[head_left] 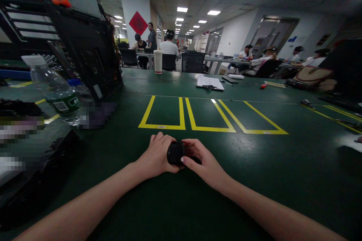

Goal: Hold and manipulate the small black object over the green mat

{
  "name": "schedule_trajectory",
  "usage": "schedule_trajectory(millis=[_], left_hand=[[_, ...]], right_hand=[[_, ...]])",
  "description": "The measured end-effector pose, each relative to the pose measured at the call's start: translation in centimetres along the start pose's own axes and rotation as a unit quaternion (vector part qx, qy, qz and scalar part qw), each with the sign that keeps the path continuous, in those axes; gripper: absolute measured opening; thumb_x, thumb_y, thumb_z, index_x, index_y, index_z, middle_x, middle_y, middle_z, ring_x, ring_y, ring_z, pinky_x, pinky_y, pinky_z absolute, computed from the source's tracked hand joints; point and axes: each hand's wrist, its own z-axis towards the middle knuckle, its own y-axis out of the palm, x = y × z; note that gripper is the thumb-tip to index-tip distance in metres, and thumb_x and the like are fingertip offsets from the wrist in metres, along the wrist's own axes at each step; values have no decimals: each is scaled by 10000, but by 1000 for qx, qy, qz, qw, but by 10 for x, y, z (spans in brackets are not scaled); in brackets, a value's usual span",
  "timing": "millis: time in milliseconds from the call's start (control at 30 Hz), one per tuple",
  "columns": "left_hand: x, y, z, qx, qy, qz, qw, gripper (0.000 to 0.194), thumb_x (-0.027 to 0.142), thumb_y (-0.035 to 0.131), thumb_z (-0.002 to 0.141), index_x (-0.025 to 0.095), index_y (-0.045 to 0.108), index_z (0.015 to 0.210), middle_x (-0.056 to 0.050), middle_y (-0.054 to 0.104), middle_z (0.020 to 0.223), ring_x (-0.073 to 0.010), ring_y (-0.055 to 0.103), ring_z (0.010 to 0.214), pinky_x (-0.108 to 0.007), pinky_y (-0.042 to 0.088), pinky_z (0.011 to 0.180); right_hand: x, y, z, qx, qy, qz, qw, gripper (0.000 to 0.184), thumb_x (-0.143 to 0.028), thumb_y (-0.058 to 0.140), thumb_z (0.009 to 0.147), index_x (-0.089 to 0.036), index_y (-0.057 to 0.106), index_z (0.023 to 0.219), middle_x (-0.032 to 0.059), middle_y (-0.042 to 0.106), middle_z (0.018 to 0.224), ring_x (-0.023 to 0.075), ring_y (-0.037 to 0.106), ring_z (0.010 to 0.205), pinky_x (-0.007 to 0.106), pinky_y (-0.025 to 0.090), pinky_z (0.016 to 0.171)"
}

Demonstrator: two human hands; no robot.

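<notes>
Between my two hands is a small black rounded object (175,153), perhaps a case; its exact kind does not show. My left hand (158,155) wraps round its left side, fingers closed on it. On the other side, my right hand (202,160) pinches its right edge between thumb and fingers. The hands hide much of the object. Both are over the dark green tabletop (181,207), just in front of yellow tape outlines (162,127).
A black computer case (93,56) and a water bottle (63,101) stand at left. Further back are a white cup (158,62) and a clipboard with papers (209,83). A red-tipped item (263,86) lies at right. Several people sit at tables beyond.
</notes>
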Motion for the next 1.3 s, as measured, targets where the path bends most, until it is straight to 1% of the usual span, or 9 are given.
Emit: schedule_trajectory(millis=[167,267,367,567,667,800,867,1067,1300], left_hand=[[1,-2,0,-1,2,7,1000,512,388,667,557,164,452,964,-37,500,894,-217,409,815,-337,317,709],[2,-4,0,-13,2,-1,1000,502,434,644,581,166,457,962,-40,500,909,-217,410,816,-340,320,711],[2,-3,0,-4,2,2,1000,498,447,643,575,165,460,942,-38,501,898,-218,411,810,-341,320,707],[6,-8,0,-25,-8,-5,1000,482,423,640,589,164,463,955,-49,506,924,-224,415,828,-344,325,715],[9,-12,0,-37,-14,-6,999,493,394,648,587,161,458,978,-55,507,934,-229,414,839,-354,324,730],[10,-14,0,-36,-11,-9,999,492,405,643,595,157,459,978,-52,508,930,-224,417,833,-349,325,729],[9,-12,0,-33,-9,-11,999,482,426,631,605,158,461,968,-51,507,931,-222,417,831,-345,326,723],[5,-6,0,-22,-5,0,1000,496,436,640,584,162,463,958,-50,509,912,-225,416,822,-345,325,708],[6,-10,-1,-28,-9,-6,1000,500,404,646,591,163,458,987,-48,510,929,-221,420,830,-343,329,718]], right_hand=[[1,0,-1,-14,-49,-13,999,300,-190,552,736,-212,450,1017,30,505,1021,160,511,960,360,424,881],[2,1,-1,-4,-75,-6,997,261,-169,536,744,-224,459,988,22,485,1028,155,506,972,349,421,888],[3,1,0,7,-66,2,998,215,-193,518,762,-225,471,969,21,490,1020,155,514,959,349,430,876],[2,0,0,-2,-10,-17,1000,326,-248,526,763,-219,428,1072,45,508,1049,171,516,968,376,433,867],[1,0,-1,-15,-36,-12,999,298,-214,543,749,-213,446,1031,36,510,1037,167,515,966,371,431,873],[2,0,-1,-1,-72,2,997,247,-186,533,753,-223,466,988,19,501,1030,154,512,980,348,421,891],[3,1,0,9,-69,4,998,220,-196,520,763,-224,477,976,18,504,1025,153,514,980,344,421,891],[3,1,1,5,-13,-10,1000,325,-239,528,759,-222,434,1070,38,522,1038,165,527,954,365,441,856],[2,-1,0,-15,-71,-5,997,269,-197,548,745,-224,458,997,14,506,1005,145,517,949,334,437,866]])
